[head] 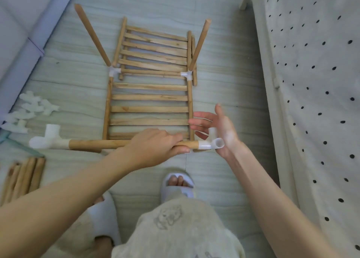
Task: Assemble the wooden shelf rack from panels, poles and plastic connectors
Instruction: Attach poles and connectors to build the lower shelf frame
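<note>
Near the front edge of the slatted panel (150, 109) on the floor, a pole (109, 144) lies crosswise, left to right, a white connector (47, 138) on its left end and another connector (211, 143) on its right. The left hand (155, 146) grips the pole just beside that right end; the right hand (216, 130), fingers (196, 121) spread and released, cups the right connector, the nearer hand to press it home
</note>
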`<state>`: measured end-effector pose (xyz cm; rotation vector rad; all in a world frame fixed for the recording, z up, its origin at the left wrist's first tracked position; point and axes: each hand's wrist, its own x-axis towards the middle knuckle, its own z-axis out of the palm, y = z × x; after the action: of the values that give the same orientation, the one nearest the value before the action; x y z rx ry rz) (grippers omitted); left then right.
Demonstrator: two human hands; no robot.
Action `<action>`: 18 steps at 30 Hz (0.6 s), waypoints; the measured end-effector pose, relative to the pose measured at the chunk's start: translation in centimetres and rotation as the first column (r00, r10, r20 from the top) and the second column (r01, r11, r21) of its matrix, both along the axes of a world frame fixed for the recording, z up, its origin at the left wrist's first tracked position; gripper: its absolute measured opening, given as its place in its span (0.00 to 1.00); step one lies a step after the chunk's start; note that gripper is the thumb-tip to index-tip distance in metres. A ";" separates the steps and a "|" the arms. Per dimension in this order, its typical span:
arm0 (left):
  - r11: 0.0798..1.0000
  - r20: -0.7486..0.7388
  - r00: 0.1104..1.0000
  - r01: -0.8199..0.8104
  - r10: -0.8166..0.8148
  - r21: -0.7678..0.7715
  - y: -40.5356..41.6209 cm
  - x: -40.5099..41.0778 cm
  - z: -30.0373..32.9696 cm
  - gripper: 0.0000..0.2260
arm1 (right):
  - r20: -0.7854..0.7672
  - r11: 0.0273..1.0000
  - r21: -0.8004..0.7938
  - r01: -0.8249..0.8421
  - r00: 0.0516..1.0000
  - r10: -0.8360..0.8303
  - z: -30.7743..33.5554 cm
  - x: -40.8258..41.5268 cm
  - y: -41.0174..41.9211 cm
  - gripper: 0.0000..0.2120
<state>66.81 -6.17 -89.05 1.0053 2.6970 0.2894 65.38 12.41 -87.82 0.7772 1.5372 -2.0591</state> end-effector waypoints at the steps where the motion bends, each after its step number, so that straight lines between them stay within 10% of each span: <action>1: 1.000 -0.003 1.000 0.003 -0.003 0.004 0.0 -0.1 -0.1 0.17 | -0.007 1.000 -0.011 0.004 1.000 -0.004 -0.2 -0.1 0.1 0.30; 10: 1.000 0.040 0.999 -0.009 0.010 -0.029 0.3 -1.0 0.7 0.16 | -0.046 0.998 0.045 0.047 0.998 -0.045 0.5 -1.0 0.0 0.24; 18: 1.000 -0.020 1.000 0.002 -0.002 -0.013 0.3 -1.5 0.4 0.15 | -0.116 0.893 0.445 -0.066 0.985 0.130 0.9 -0.2 -0.5 0.16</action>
<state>65.33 -5.92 -88.62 1.0125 2.7124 0.2626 65.16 11.88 -86.95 0.6970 2.1209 -1.7426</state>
